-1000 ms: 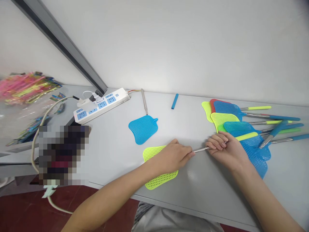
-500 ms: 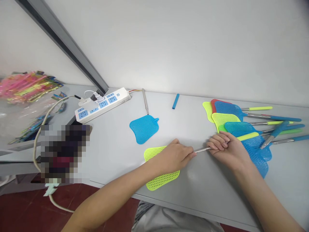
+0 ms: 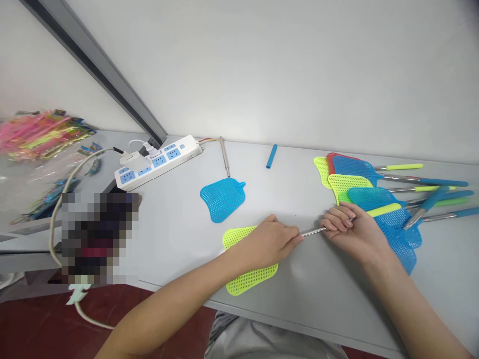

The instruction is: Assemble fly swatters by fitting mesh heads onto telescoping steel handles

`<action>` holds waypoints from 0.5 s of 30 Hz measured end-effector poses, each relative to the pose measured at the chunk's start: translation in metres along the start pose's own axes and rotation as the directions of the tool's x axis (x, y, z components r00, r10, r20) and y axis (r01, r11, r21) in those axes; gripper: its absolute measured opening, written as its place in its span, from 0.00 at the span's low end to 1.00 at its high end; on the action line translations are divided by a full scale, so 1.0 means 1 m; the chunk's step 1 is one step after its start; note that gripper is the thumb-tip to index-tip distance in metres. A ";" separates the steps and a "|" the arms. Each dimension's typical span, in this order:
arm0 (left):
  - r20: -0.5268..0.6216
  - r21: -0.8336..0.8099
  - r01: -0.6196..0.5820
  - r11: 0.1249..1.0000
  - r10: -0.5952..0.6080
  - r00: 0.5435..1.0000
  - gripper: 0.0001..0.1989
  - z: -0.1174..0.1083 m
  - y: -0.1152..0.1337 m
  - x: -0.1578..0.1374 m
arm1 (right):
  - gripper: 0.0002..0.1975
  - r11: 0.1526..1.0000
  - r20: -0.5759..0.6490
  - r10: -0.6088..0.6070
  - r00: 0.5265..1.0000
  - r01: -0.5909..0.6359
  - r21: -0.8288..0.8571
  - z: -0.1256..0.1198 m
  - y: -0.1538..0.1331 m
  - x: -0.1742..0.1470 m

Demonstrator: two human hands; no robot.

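Left hand (image 3: 272,244): fingers closed around the metal shaft (image 3: 313,232) of a yellow-green fly swatter (image 3: 252,282), at the end nearest its mesh head; the wrist passes above the mesh.
Right hand (image 3: 352,233): palm turned up, fingers curled tight on the same shaft toward its yellow grip (image 3: 387,210), which juts out past the hand.
Yellow-green swatter: held between the two hands near the front edge of a pale grey table (image 3: 168,239), head to the left, grip to the right.
Blue swatter head (image 3: 223,199): lying flat beyond the left hand, its short neck pointing up and right.
Silver rod (image 3: 224,157): behind the blue head, its lower tip close to the mesh; contact cannot be told.
Blue tube (image 3: 272,156): alone near the wall (image 3: 284,75), right of the rod.
Swatter pile (image 3: 374,199): yellow-green, red, blue and green pieces overlapping beyond and beside the right hand, most grips pointing right.
Power strip (image 3: 159,163): white with blue sockets, slanting across the left, plugs seated.
Bagged goods (image 3: 45,134): pink and yellow, in clear plastic at far left.
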State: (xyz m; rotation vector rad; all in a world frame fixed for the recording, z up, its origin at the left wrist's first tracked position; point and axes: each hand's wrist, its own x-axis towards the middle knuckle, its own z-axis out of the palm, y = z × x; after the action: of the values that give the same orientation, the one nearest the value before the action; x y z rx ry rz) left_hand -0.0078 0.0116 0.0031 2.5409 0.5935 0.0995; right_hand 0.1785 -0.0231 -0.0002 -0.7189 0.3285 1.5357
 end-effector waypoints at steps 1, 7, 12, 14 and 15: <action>-0.001 -0.001 0.001 1.000 -0.001 1.000 0.17 0.000 0.000 0.000 | 0.17 1.000 -0.002 0.001 1.000 -0.001 0.002 0.000 0.000 0.000; -0.007 -0.003 0.006 1.000 -0.006 1.000 0.17 0.001 0.000 -0.001 | 0.17 1.000 -0.005 0.005 1.000 -0.005 0.012 0.001 0.001 -0.001; -0.003 -0.009 0.006 1.000 -0.006 1.000 0.17 0.001 0.000 0.000 | 0.17 1.000 0.000 -0.003 1.000 0.003 -0.010 0.001 0.001 0.000; -0.003 -0.007 0.006 1.000 -0.006 1.000 0.17 0.001 0.000 0.000 | 0.17 1.000 0.007 -0.005 1.000 0.005 -0.017 0.001 0.001 0.000; -0.003 -0.004 0.005 1.000 -0.005 1.000 0.17 0.000 0.000 0.000 | 0.17 1.000 0.008 -0.007 1.000 0.007 -0.019 0.001 0.001 0.000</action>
State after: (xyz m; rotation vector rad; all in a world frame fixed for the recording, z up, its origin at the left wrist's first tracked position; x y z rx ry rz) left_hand -0.0077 0.0110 0.0032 2.5353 0.6001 0.1026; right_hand 0.1769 -0.0227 0.0003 -0.7280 0.3061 1.5367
